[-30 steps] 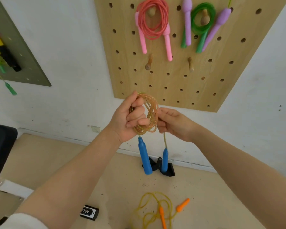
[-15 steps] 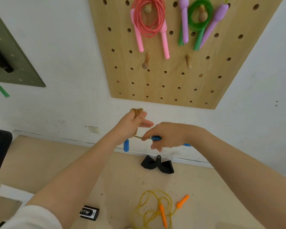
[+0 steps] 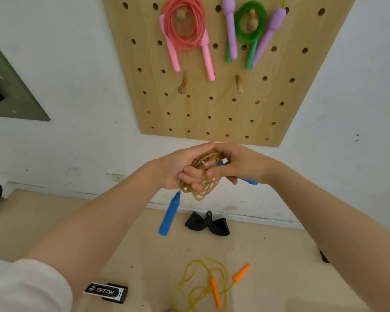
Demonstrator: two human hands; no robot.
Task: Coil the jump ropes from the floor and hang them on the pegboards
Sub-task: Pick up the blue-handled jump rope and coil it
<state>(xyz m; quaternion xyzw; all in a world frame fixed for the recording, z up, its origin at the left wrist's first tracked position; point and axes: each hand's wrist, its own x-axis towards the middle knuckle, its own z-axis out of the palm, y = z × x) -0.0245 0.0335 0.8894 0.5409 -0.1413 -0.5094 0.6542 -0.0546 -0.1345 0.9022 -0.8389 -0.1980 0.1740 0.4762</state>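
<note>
From the head view, both forearms are extended forward and meet in front of the wall, just below the lower edge of the light wooden pegboard [image 3: 212, 104]. The left hand [image 3: 178, 170] is turned with its fingers curled, and its grip is closed around the coiled translucent amber jump rope [image 3: 203, 188], whose loops pass through the palm and hang beneath the fingers. The right hand [image 3: 239, 165] is pressed against the left from the other side; its fingers are curled and its grip is closed on 1 blue plastic handle [image 3: 248, 181] of the same rope, whose end is seen protruding beneath the wrist. The other blue handle [image 3: 169, 216] hangs free below the left hand, tilted, and is held by nothing.

On the pegboard, a coiled pink jump rope with pink handles [image 3: 185, 34] is hung on a wooden peg at the upper left, and a coiled green jump rope [image 3: 250, 25] is hung on another peg to its right, with 2 lilac handles [image 3: 230, 28] hanging beside it. 2 bare wooden pegs [image 3: 183, 83] are seen lower on the board.

On the tan floor [image 3: 77, 221], an uncoiled yellow jump rope with orange handles [image 3: 212, 282] lies loose, well below the hands. A black folded strap [image 3: 208, 224] lies by the wall, and a black-and-white labelled band [image 3: 106, 292] lies near the left forearm.
</note>
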